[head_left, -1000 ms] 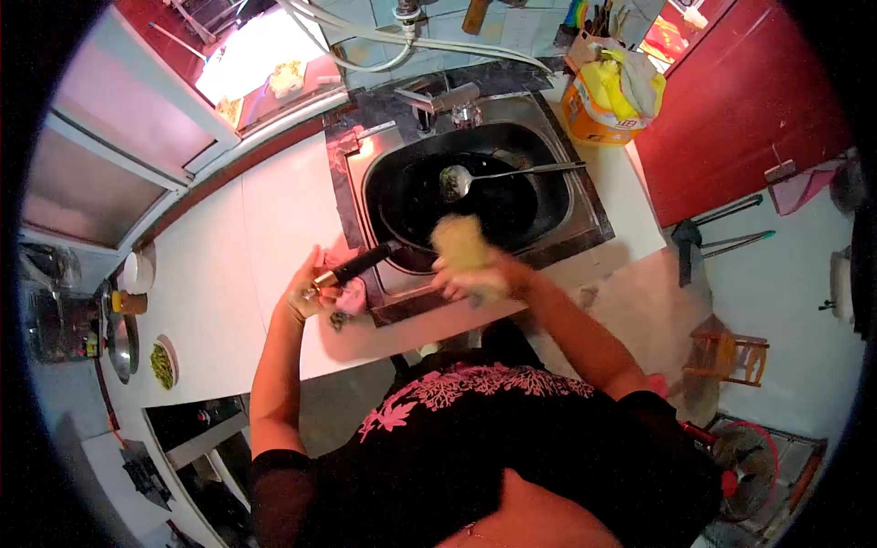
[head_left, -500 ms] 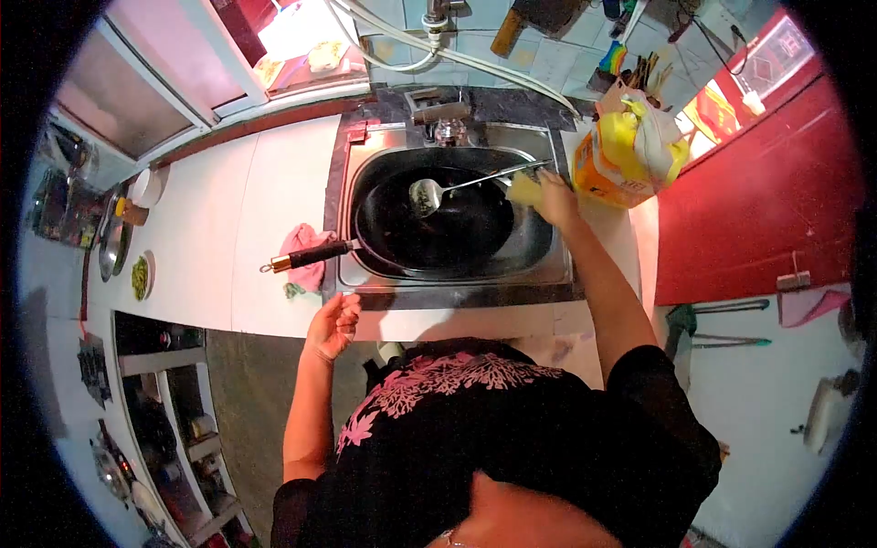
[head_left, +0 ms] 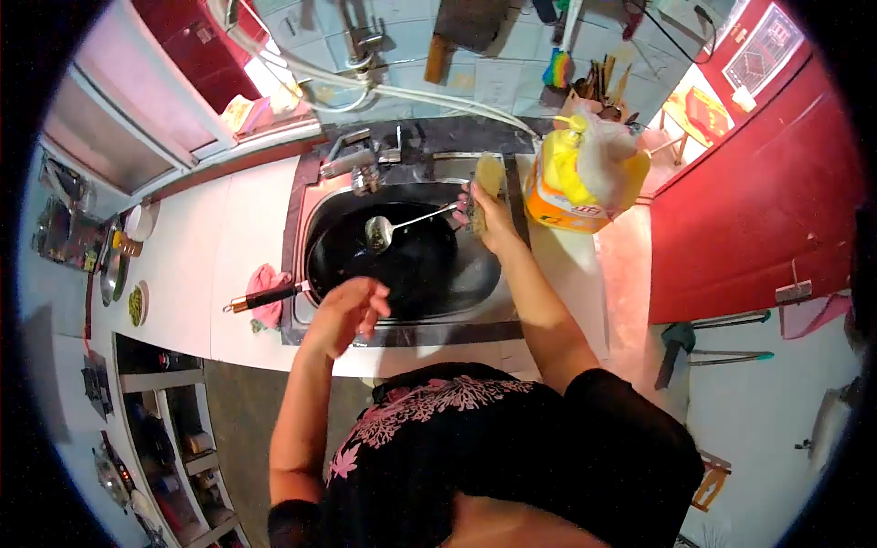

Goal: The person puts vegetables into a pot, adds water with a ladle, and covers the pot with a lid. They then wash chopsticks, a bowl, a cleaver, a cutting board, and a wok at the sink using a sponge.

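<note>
A dark wok lies in the metal sink, its handle sticking out to the left over the counter. A metal ladle rests inside the wok, with its shaft pointing up to the right. My right hand holds a yellowish sponge upright at the sink's right side, close to the ladle's end; a dark rough piece shows beside the sponge. Above the sink's front left edge, my left hand hangs with loosely bent fingers apart and nothing in it.
A yellow bottle in an orange bag stands right of the sink. The faucet is at the back. A pink cloth lies under the wok handle. Left on the counter is a plate of green food. A red door is at right.
The view has shifted. My left hand has risen over the sink's front edge and its fingers have loosened. My right hand has turned the sponge upright.
</note>
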Demonstrator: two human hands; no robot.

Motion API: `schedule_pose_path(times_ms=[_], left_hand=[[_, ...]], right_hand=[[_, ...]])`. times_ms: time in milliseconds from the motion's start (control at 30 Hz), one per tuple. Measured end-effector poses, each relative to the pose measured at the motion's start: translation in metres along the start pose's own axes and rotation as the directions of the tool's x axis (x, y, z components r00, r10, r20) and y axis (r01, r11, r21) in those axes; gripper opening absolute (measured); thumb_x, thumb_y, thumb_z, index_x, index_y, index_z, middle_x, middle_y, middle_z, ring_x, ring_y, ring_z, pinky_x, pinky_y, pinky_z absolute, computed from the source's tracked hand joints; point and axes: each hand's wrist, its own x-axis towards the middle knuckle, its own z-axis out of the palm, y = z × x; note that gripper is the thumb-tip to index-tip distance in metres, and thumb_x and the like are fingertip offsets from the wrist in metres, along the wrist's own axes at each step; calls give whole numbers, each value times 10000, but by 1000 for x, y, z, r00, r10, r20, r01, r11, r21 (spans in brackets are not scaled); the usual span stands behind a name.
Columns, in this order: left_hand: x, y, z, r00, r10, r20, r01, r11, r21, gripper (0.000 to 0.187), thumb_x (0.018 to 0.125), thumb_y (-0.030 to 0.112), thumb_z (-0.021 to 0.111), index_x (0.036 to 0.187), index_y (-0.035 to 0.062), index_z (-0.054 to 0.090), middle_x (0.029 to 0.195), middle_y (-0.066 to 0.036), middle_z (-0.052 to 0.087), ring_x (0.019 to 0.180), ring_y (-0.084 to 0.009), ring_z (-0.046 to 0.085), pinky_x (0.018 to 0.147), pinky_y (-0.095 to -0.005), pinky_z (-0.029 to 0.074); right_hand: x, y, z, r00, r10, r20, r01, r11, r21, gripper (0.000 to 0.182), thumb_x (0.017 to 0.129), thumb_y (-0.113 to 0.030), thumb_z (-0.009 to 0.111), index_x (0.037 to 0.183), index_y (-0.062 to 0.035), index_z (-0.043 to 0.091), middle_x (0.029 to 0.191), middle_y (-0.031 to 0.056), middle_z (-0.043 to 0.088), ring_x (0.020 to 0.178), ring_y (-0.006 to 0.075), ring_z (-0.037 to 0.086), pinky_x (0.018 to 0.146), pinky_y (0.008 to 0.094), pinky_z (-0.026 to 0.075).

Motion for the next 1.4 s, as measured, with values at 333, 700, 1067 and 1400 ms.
schedule_pose_path(times_ms=[333, 700, 1067, 1400], left_hand=[[187, 107, 163, 734, 381, 562, -678, 359, 642, 478, 801, -53, 474, 1256, 87, 438, 1171, -76, 518, 1089, -215, 480, 952, -306, 358], [252, 125, 230, 696, 42, 717, -699, -188, 690, 853, 613, -155, 370, 1384, 129, 143, 1302, -106, 450, 1157, -319, 460, 962, -357, 377], [266, 121, 223, 499, 95, 861, -835, -215, 507, 707, 673, -128, 401, 1331, 28, 195, 1218, -165, 510, 1081, -341, 512, 920, -348, 407], [266, 113, 218, 557, 154, 816, -783, -230, 578, 694, 673, -123, 398, 1330, 25, 228, 1239, -120, 501, 1090, -334, 505, 916, -363, 412]], right_hand=[[-22, -80, -18, 921, -179, 347, -104, 744, 660, 456, 769, -259, 653, 1135, -44, 487, 1014, 125, 583, 931, 255, 585, 804, 397, 497], [13, -113, 4, 869, -491, 52, 78, 242, 967, 541, 758, -325, 622, 1231, -127, 449, 1232, 70, 493, 1152, 247, 444, 1003, 413, 322], [23, -104, -5, 749, -653, 111, 46, 217, 975, 357, 917, -273, 395, 1248, -150, 449, 1261, 59, 475, 1163, 228, 447, 1004, 397, 331], [16, -113, 0, 827, -559, 63, 84, 232, 969, 347, 904, -314, 402, 1198, -151, 488, 1186, 56, 526, 1107, 223, 482, 956, 402, 360]])
